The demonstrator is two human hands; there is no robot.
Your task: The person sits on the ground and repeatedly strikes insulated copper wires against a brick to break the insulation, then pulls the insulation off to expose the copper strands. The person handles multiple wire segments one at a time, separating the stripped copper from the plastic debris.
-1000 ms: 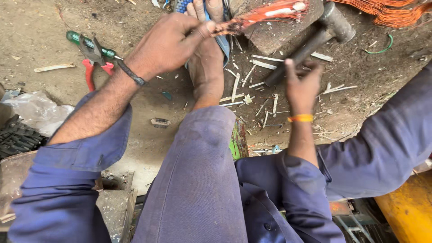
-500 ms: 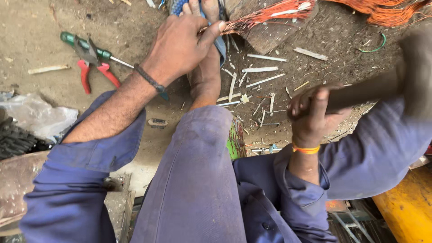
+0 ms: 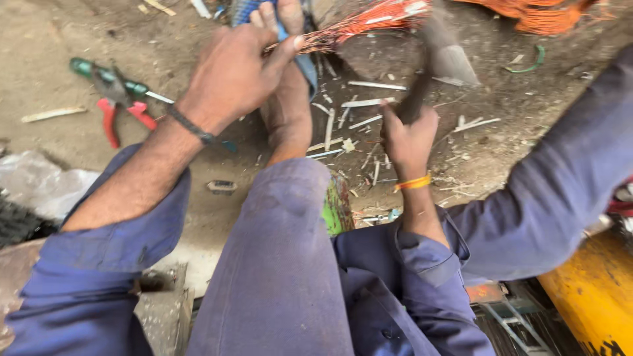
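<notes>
Dirt floor (image 3: 79, 39) all around us: our left hand (image 3: 231, 76) pinches the frayed orange wire bundle (image 3: 369, 23) at upper centre, our right hand (image 3: 405, 135) grips a blurred hammer (image 3: 442, 49); white stripped bits (image 3: 369, 86) suggest partial progress.

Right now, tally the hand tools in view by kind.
Hammer, blurred, in the right hand: 1
Red-handled pliers: 1
Green-handled screwdriver: 1
Total: 3
The left hand holds the orange wire bundle, not a tool.

One head-worn camera looks steeply down, close over the dirt ground (image 3: 59, 39).
</notes>
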